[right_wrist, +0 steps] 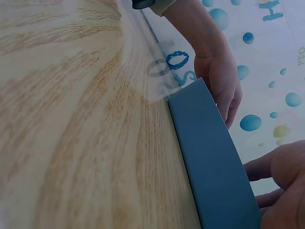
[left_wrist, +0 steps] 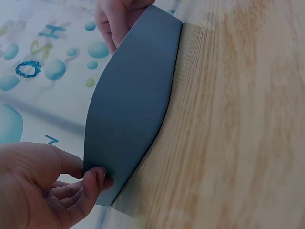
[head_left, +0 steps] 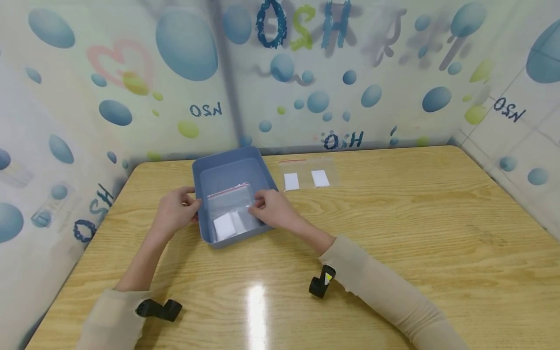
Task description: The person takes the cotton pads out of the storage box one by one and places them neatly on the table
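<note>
A blue-grey tray (head_left: 232, 163) lies on the table, with a clear zip bag (head_left: 232, 198) inside it. The bag has a red line along its top edge and a white rectangular piece (head_left: 225, 226) at its lower left. My left hand (head_left: 172, 211) grips the tray's left side; in the left wrist view its fingers (left_wrist: 90, 191) touch the outer wall. Reaching over the right rim, my right hand (head_left: 273, 209) pinches the right side of the bag. In the right wrist view, the tray wall (right_wrist: 214, 157) hides those fingertips.
Right of the tray, another clear zip bag (head_left: 305, 167) lies flat on the table with two white rectangular pieces in it. The wooden table (head_left: 393, 218) runs back to a patterned wall (head_left: 306, 73). Black wrist cameras (head_left: 321, 282) sit on both sleeves.
</note>
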Demonstrator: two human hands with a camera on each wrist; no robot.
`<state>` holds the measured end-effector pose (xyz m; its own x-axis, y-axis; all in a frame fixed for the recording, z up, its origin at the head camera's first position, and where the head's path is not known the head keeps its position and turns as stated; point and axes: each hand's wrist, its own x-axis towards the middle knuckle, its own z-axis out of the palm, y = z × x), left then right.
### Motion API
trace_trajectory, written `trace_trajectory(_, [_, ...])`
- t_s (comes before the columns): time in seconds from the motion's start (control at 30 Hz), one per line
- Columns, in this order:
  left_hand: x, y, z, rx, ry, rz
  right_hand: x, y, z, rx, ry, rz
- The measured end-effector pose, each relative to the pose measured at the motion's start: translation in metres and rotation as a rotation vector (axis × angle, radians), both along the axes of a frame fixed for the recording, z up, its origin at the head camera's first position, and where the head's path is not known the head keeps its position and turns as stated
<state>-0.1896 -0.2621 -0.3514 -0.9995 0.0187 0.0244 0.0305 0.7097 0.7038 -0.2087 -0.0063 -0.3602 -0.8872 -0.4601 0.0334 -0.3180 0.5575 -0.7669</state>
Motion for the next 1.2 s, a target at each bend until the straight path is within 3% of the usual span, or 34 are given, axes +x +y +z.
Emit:
trace_trajectory(0.27, [0.0004,0.0005,0.0000,-0.007,0.002,0.004,0.0004,-0.0053,-0.0034,-0.072,-0.075,-0.032])
trace_trajectory(0.43, [0.0010,0.0010,0.0005,-0.009,0.002,0.002,0.0010,-0.0069,-0.0045,-0.111,-0.082,-0.067])
trace_trajectory(0.67, [0.0016,0.0013,0.0006,0.001,0.005,0.001,0.0016,-0.0057,-0.0060,-0.167,-0.086,-0.046])
trace_trajectory(0.87, [0.0015,0.0012,0.0003,0.008,0.002,0.004,0.0017,-0.0058,-0.0049,-0.143,-0.082,-0.049])
trace_trajectory(1.07, [0.0009,0.0009,-0.0001,0.008,0.000,0.004,0.0009,-0.0030,0.0016,-0.037,0.030,-0.057])
trace_trajectory(1.2, [0.0006,0.0008,-0.0006,0.014,-0.003,0.004,-0.0026,-0.0004,0.0022,-0.030,0.121,-0.054])
